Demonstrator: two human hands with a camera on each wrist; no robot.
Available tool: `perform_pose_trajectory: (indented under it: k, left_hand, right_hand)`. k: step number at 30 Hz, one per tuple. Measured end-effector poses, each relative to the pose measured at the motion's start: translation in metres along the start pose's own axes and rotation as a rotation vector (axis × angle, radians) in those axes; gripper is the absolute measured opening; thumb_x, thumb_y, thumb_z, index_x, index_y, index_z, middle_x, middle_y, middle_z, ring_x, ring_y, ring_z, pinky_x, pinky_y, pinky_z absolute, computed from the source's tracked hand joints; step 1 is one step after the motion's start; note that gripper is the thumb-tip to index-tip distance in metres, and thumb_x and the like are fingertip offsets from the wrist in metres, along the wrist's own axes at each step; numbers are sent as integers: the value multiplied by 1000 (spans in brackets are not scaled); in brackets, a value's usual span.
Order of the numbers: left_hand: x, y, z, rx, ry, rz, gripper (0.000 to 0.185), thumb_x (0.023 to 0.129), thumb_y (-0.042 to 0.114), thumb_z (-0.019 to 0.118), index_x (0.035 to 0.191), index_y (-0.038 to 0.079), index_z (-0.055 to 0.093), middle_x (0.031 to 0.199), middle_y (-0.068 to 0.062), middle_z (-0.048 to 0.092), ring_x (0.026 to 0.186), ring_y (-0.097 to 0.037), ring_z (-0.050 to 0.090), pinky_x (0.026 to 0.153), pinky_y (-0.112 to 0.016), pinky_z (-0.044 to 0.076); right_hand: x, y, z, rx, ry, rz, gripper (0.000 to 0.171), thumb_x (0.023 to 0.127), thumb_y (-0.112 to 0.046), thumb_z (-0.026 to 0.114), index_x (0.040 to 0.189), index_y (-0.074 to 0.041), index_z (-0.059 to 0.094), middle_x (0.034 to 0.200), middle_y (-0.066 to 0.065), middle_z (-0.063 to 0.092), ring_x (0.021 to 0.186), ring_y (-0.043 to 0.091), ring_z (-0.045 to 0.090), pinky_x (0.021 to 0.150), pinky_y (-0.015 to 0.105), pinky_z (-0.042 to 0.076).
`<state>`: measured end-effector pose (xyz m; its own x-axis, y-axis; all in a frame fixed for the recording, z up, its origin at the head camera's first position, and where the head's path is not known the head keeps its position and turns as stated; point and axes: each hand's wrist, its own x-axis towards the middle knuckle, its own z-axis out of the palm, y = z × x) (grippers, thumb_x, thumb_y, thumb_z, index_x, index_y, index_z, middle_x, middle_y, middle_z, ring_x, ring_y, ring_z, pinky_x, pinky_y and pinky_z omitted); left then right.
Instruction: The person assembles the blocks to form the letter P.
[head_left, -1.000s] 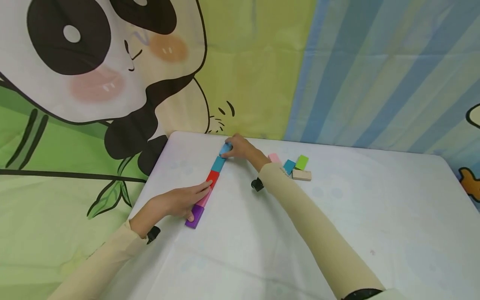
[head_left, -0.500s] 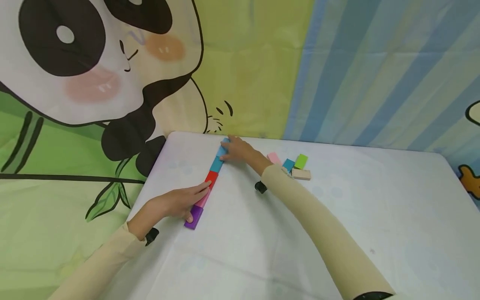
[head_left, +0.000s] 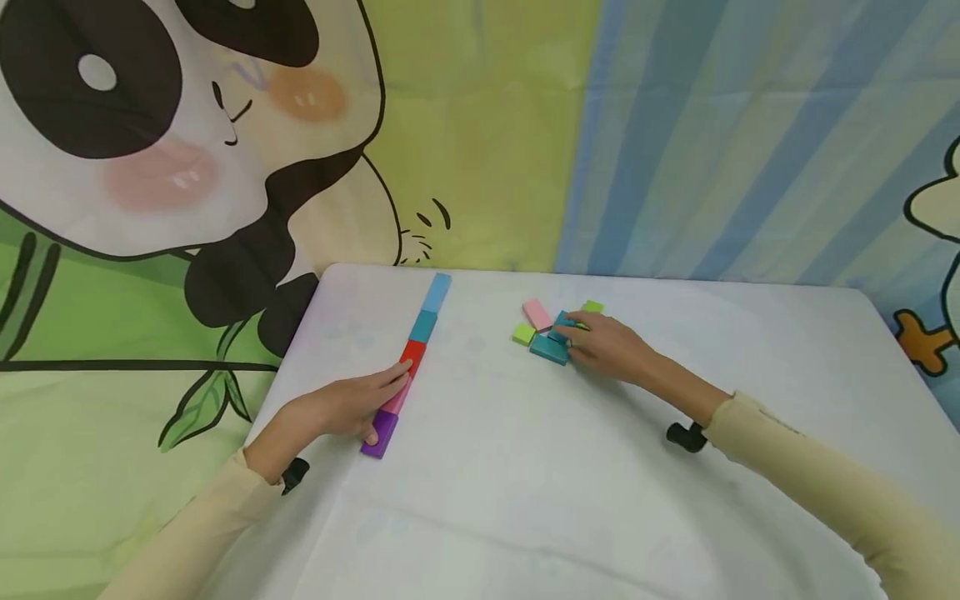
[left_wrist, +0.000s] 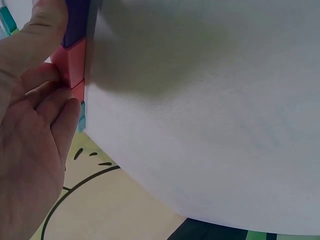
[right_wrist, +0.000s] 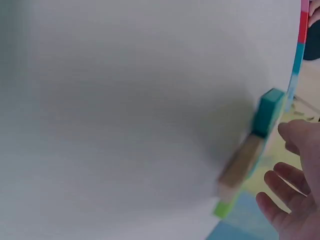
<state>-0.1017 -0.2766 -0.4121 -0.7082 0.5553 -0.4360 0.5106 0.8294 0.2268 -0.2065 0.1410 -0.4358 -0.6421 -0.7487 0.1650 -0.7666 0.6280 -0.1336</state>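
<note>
A slanting row of blocks lies on the white table: a purple block [head_left: 381, 435], a pink block [head_left: 395, 402], a red block [head_left: 413, 353], a teal block [head_left: 423, 326] and a light blue block [head_left: 437, 293]. My left hand [head_left: 341, 408] rests along its near part, thumb on purple, extended fingers at pink and red. My right hand [head_left: 611, 346] is over a loose cluster, its fingertips at a blue block [head_left: 560, 323]. In the right wrist view its fingers are spread beside a teal block [right_wrist: 268, 112] and a plain wooden block [right_wrist: 240, 167], nothing visible between them.
Around the right hand lie another pink block [head_left: 536, 314], a green block [head_left: 523, 334], a teal block [head_left: 549, 349] and a second green block [head_left: 592, 307]. The white table [head_left: 525, 483] meets a printed cloth backdrop [head_left: 480, 167] at its far edge.
My right hand has let go of the light blue block at the row's far end and moved right to the loose blocks. My left hand stays on the row. The head view has shifted slightly.
</note>
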Motion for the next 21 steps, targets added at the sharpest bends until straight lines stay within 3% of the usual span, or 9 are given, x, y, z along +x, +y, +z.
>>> perform_pose_trajectory:
  k: [4,9,15,18,21]
  left_hand:
    - [-1,-1,1,7,0,-2,96,78,23,79,152,0,23,163,-15,14,143,-35,35,103,-41,49]
    - [-2,-1,2,3,3,-5,96,78,22,79,153,0,23,163,-15,14,144,-35,34,105,-42,47]
    - [-2,-1,4,-16,4,-4,96,78,21,78,153,0,23,163,-15,13,144,-36,33,105,-43,47]
    - [-1,-2,4,-18,1,-4,96,78,22,78,153,0,23,163,-14,13,144,-36,32,105,-44,47]
    - [0,-2,3,-17,1,-9,96,78,23,78,153,0,23,164,-14,12,145,-37,32,105,-44,47]
  right_hand:
    - [-32,9,14,7,66,23,35,86,-10,72,121,-5,68,119,19,66,109,35,62,86,46,56]
    - [-44,10,19,40,107,-4,25,84,-7,73,109,-5,73,117,15,66,110,33,61,89,46,55]
    - [-39,12,13,57,-13,88,40,88,-11,71,127,-11,64,124,15,62,116,33,56,90,46,55]
    - [-34,13,8,70,-62,127,35,87,-15,72,122,-13,68,119,13,63,110,30,57,83,44,57]
    - [-27,14,5,107,-58,150,27,85,-15,74,112,-13,70,114,13,63,105,28,57,79,43,56]
